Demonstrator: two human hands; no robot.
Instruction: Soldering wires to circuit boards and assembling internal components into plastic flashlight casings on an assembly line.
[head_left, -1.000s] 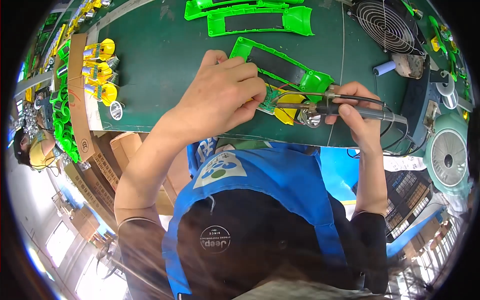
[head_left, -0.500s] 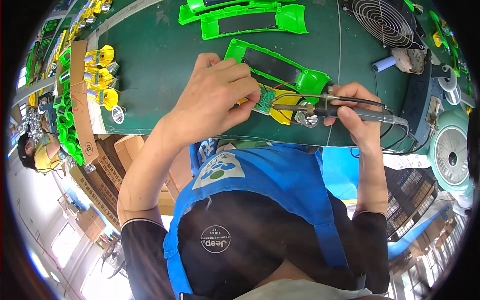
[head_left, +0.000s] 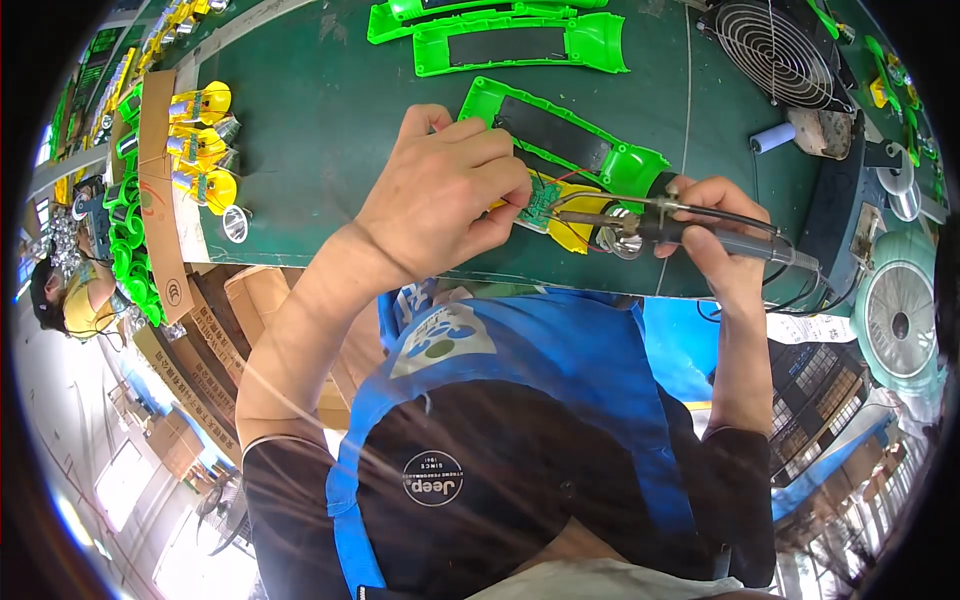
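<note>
Circuit board [head_left: 538, 202], small and green, is lying between the two grips, just right of the left grip [head_left: 450, 195] and left of the right grip [head_left: 722, 240], against a yellow housing [head_left: 570, 230]. Thumb and fingertips of the left grip are bunching together at the board's near end, but the fingers are hiding what they are pinching, so whether they are clenching on anything cannot be told. Fingers and thumb of the right grip are wrapping around a soldering iron [head_left: 655, 229], whose tip is pointing leftward at the board; contact is too small to make out. Alongside the iron, a thin metal tube [head_left: 600, 197] is running from the right grip toward the same spot. Below the iron's shaft, left of the right grip, a silvery reflector [head_left: 626, 241] is sitting on the tabletop [head_left: 330, 120]. Beyond both grips, a green casing [head_left: 637, 166] is lying open at a slant, and red wires [head_left: 568, 174] are crossing between it and the board. Farther beyond the right grip, a lavender cylinder [head_left: 773, 138] is lying near a round-grilled fan [head_left: 775, 55].
</note>
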